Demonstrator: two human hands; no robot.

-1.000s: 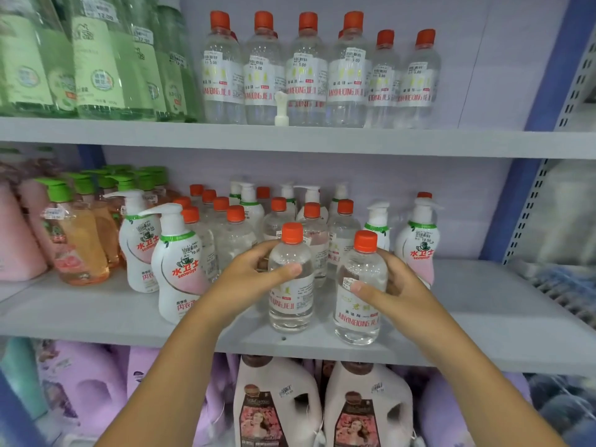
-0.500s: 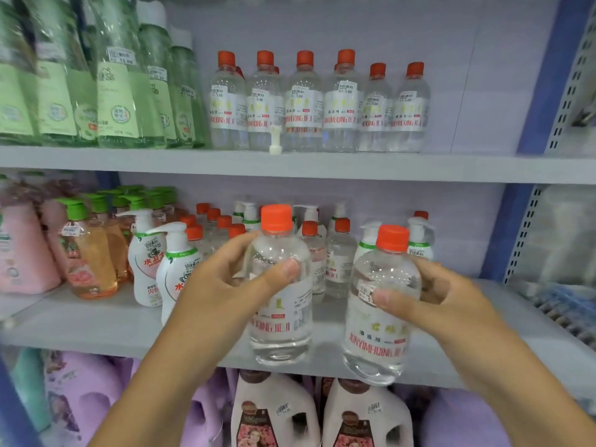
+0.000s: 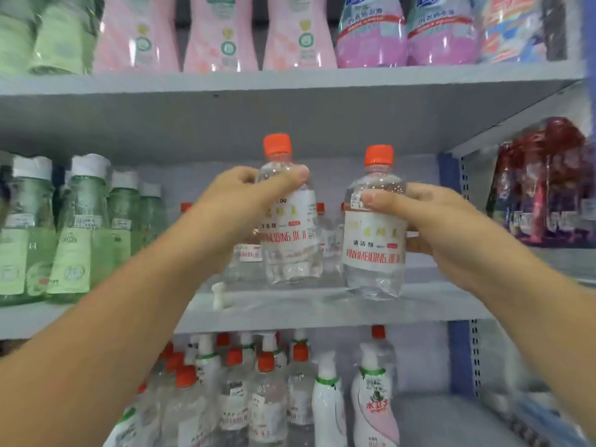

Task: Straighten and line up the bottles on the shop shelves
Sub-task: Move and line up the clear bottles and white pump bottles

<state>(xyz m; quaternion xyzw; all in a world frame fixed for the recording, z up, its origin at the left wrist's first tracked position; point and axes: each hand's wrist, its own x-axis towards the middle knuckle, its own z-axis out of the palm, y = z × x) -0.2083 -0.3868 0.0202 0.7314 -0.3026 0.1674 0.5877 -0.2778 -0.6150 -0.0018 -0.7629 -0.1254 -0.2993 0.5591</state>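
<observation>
I hold two clear bottles with orange caps up at the level of the middle shelf (image 3: 322, 312). My left hand (image 3: 238, 208) grips the left clear bottle (image 3: 290, 233) near its shoulder. My right hand (image 3: 429, 227) grips the right clear bottle (image 3: 375, 240) round its label. Both bottles are upright and hang just above the shelf's front. Behind them on that shelf stand more of the same orange-capped bottles (image 3: 325, 233), mostly hidden.
Green bottles with white caps (image 3: 80, 227) fill the shelf's left part. A small white pump piece (image 3: 219, 295) lies on the shelf front. Pink and purple bottles (image 3: 225, 30) stand above. Clear bottles and white pump bottles (image 3: 374, 398) crowd the lower shelf. Red packs (image 3: 545, 185) sit right.
Both hands have lifted the two bottles from the lower shelf up to the shelf above, and the view has tilted upward.
</observation>
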